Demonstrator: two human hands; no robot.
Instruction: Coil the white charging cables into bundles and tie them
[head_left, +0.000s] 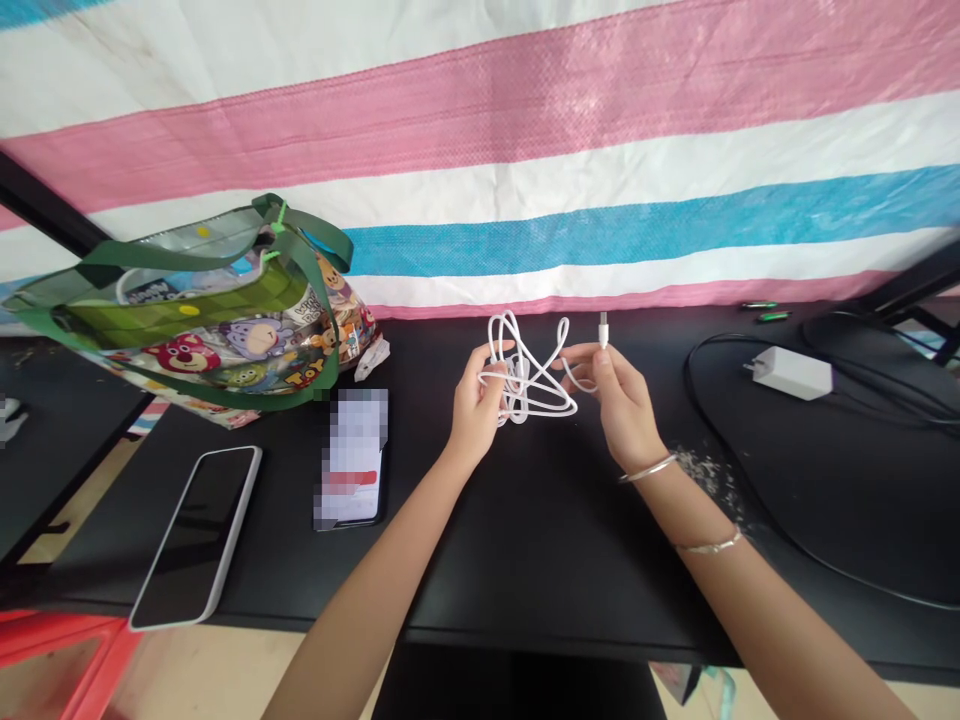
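Observation:
A white cable (544, 382) lies in loose loops between my two hands, above the black table. My left hand (482, 392) is closed on the bundled loops, thumb over the strands. The cable's plug end (604, 332) points away from me, pinched between thumb and fingers of my right hand (616, 392). From the right hand a short length of cable curves back to the loops. Two silvery bracelets circle the right wrist and forearm.
Left on the black table (540, 560) are a cartoon bag (247, 345), a lit phone (352, 460) and a dark-screened phone (196, 540). A white charger (793, 373), black cables (720, 430) and small green batteries (772, 317) lie right. A striped sheet (525, 240) hangs behind.

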